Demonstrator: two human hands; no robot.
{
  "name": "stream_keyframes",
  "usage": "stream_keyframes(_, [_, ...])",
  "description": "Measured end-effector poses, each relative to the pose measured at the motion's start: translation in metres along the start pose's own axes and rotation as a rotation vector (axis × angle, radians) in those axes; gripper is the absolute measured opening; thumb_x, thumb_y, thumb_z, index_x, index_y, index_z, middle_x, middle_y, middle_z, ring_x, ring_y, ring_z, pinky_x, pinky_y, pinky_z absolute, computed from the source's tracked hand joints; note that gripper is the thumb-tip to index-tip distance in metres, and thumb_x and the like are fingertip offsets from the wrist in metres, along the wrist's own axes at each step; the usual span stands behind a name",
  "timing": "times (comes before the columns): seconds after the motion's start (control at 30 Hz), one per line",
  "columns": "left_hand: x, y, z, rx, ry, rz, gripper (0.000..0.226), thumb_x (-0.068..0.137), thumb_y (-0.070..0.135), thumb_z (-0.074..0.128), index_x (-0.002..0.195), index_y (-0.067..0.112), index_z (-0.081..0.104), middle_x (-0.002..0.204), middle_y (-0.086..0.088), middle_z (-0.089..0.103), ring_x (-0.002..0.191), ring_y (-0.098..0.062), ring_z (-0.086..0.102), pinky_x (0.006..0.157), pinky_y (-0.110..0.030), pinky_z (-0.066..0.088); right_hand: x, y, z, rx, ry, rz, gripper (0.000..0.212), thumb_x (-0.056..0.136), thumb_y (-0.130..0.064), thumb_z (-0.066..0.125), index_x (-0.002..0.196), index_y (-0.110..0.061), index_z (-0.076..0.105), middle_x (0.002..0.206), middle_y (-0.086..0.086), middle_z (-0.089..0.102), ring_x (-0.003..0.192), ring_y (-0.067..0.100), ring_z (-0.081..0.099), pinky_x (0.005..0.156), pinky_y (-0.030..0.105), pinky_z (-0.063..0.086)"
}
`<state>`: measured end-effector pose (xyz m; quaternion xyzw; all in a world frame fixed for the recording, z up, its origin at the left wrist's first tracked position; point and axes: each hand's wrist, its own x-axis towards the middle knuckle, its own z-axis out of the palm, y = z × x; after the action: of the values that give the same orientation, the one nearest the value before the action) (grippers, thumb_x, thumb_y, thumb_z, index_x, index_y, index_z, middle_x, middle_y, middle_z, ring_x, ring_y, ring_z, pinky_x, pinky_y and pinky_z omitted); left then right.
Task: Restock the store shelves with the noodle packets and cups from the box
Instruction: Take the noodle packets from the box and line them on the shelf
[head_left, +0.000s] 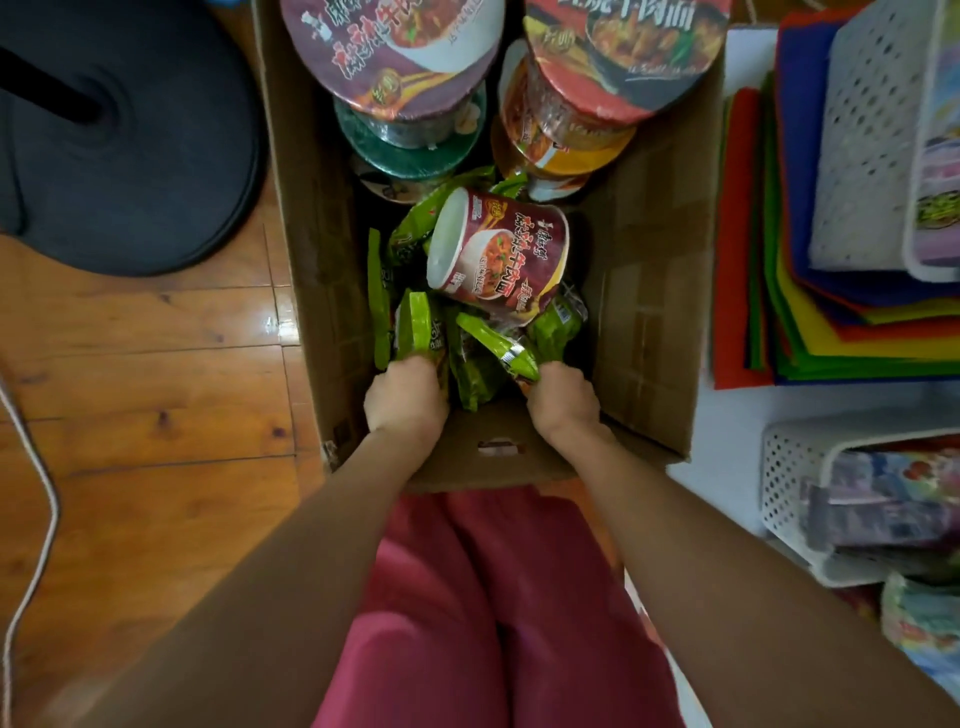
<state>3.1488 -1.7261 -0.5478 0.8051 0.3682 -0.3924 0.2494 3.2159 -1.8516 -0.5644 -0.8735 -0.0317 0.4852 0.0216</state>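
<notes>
An open cardboard box (649, 291) stands on the floor in front of me. Inside it lie several green noodle packets (478, 358) at the near end. A maroon noodle cup (498, 254) lies on its side on top of them. Stacked noodle bowls fill the far end, a purple-lidded one (395, 52) on the left and a red-lidded one (623, 52) on the right. My left hand (408, 395) is closed on a green packet (421, 325) standing on edge. My right hand (563, 397) grips the end of another green packet (501, 345).
A black round stand base (130, 140) sits on the wooden floor at the left. White perforated baskets (872, 145) and a pile of coloured felt sheets (779, 312) lie on white shelving at the right. A white cable (36, 519) runs along the left edge.
</notes>
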Motion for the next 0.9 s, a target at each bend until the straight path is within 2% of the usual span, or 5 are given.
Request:
stream_keyframes(0.17, [-0.051,0.002,-0.034,-0.107,0.048,-0.008,0.024,0.091,0.007,0.046,0.112,-0.005,0.047,0.114,-0.028,0.057,0.108,-0.047,0.053,0.082,-0.046,0.043,-0.051,0.0,-0.029,0.045,0.023,-0.076,0.019,0.09,-0.009,0.048,0.105,-0.001,0.056,0.111,0.024,0.061,0.104,0.04,0.057,0.074,0.036,0.043])
stream_keyframes(0.47, [-0.178,0.008,-0.128,-0.315,0.288,0.099,0.017,0.09,0.003,0.041,0.105,-0.003,0.045,0.094,-0.028,0.061,0.087,-0.045,0.059,0.063,-0.041,0.04,-0.175,-0.019,-0.115,0.284,0.081,-0.244,0.018,0.095,-0.019,0.046,0.086,-0.006,0.053,0.095,0.024,0.061,0.09,0.038,0.058,0.065,0.031,0.033])
stream_keyframes(0.6, [-0.245,0.02,-0.188,-0.36,0.392,0.158,0.004,0.091,0.004,0.042,0.094,0.001,0.042,0.092,-0.031,0.061,0.087,-0.047,0.057,0.064,-0.044,0.04,-0.239,-0.022,-0.175,0.323,0.174,-0.293,0.033,0.094,-0.025,0.049,0.064,-0.019,0.038,0.064,0.001,0.045,0.072,0.029,0.048,0.062,0.028,0.028])
stream_keyframes(0.77, [-0.316,0.033,-0.252,-0.344,0.57,0.337,0.005,0.091,0.006,0.042,0.092,0.003,0.038,0.082,-0.028,0.059,0.078,-0.047,0.056,0.062,-0.047,0.043,-0.32,-0.026,-0.24,0.387,0.294,-0.38,0.03,0.091,-0.024,0.055,0.064,-0.014,0.046,0.059,-0.001,0.042,0.057,0.015,0.04,0.053,0.029,0.023])
stream_keyframes(0.9, [-0.37,0.035,-0.303,-0.346,0.73,0.476,0.017,0.094,0.008,0.042,0.105,-0.005,0.044,0.083,-0.025,0.06,0.076,-0.045,0.056,0.058,-0.039,0.034,-0.38,-0.023,-0.277,0.432,0.388,-0.416,0.029,0.087,-0.028,0.061,0.071,-0.005,0.057,0.063,0.008,0.052,0.06,0.019,0.048,0.053,0.029,0.03])
